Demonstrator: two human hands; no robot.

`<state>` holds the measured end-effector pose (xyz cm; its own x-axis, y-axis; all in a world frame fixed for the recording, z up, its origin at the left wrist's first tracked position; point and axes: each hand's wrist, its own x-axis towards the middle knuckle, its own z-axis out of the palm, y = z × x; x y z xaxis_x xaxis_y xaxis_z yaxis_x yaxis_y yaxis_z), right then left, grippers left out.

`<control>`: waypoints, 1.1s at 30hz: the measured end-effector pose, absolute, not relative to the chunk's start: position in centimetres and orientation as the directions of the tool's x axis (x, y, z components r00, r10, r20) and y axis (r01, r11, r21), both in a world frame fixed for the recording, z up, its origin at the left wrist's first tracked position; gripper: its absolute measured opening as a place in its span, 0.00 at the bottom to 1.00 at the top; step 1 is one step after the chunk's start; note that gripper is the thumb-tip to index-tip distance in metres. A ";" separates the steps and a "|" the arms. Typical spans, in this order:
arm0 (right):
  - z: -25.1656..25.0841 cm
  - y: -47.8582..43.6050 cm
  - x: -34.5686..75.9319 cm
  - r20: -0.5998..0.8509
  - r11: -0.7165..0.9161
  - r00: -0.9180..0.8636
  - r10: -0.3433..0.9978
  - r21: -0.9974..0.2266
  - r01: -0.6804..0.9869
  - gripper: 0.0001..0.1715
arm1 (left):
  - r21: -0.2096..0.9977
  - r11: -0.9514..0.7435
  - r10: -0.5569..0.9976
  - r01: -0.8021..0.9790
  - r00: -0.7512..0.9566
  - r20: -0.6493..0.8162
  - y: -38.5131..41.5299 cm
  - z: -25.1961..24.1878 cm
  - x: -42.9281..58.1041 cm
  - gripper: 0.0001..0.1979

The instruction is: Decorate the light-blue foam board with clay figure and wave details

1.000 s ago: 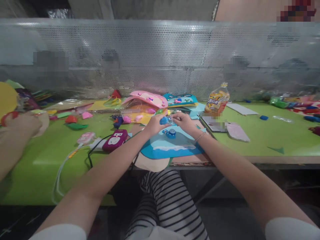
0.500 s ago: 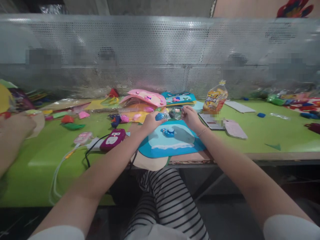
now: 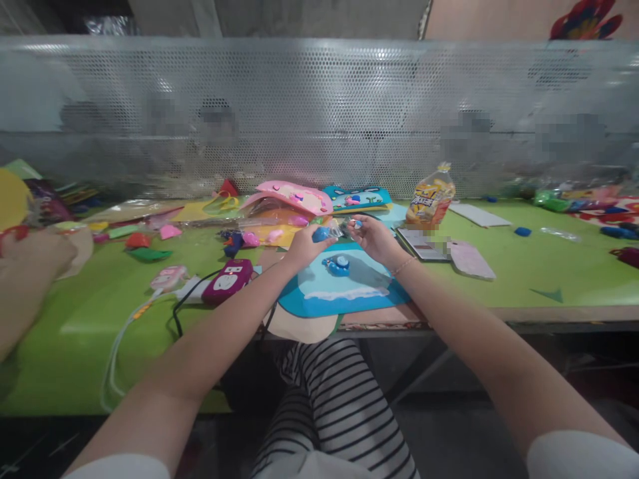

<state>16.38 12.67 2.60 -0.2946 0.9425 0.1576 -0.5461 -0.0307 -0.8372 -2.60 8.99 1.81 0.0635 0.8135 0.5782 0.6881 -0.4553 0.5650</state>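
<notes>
My left hand [image 3: 308, 246] is closed round a lump of blue clay [image 3: 320, 233], above the far edge of a blue foam sheet [image 3: 294, 293]. To its right, my right hand [image 3: 375, 241] pinches a small pale-blue bit [image 3: 358, 225], perhaps clay; its shape is too small to make out. On the sheet's light-blue middle sits a blue clay figure [image 3: 337, 265] with a round coil on its back. A wavy white strip [image 3: 344, 293] runs below the figure. Behind my hands, a clear plastic wrapper [image 3: 343, 226] is partly hidden.
Decorated pink [image 3: 289, 194] and blue pieces [image 3: 357, 197] lie at the back. A snack bag [image 3: 430, 199], a phone [image 3: 424, 245] and a pink case [image 3: 472, 259] are right. A purple power bank [image 3: 228, 281] with cables lies left, near another person's hand [image 3: 40, 256].
My right hand has shifted slightly left and turned, showing the small pale-blue bit at its fingertips. My left hand stays nearly in place with the blue clay.
</notes>
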 end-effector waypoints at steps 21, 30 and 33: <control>0.8 13.2 15.7 0.438 0.367 -0.384 0.813 -0.897 -0.247 0.17 | 0.915 -0.360 0.921 0.183 0.228 0.317 8.1 2.3 -1.8 0.17; 1.6 11.4 15.6 0.512 0.612 -0.507 0.694 -0.790 0.040 0.18 | 0.997 0.015 0.857 -0.069 0.515 0.023 8.2 1.9 -2.0 0.19; 1.4 11.5 15.4 0.526 0.648 -0.489 0.695 -0.754 0.110 0.19 | 0.990 -0.142 0.939 0.018 0.318 0.129 8.7 1.5 -1.7 0.14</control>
